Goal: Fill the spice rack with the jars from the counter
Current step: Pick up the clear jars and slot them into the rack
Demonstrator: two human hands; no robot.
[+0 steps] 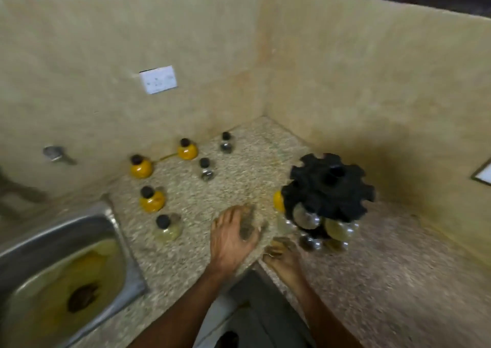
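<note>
Nearest to me, the person's two forearms reached in over the counter (385,281) corner. The right hand (281,254) lay low beside the foot of the spice rack (328,185), fingers loosely curled toward the lower jars, though the blur kept me from telling whether it gripped anything. The left hand (233,237) was just left of it, fingers wrapped round a dark-filled jar (247,230), which sat against the palm with the fingertips closing over its far side. It looked to me like the carrying step, a jar in hand and on its way to the rack. The next move, I judged, would call for finding an open notch and seating the jar there, perhaps with the right hand steadying or turning the rack. The rack already carried a yellow jar (278,201) on its left side and several clear ones below. Farther back, six jars waited near the sink (106,222): a pale one (168,226), three yellow ones (152,200), and two small dark ones (206,169) toward the wall (132,42).
</note>
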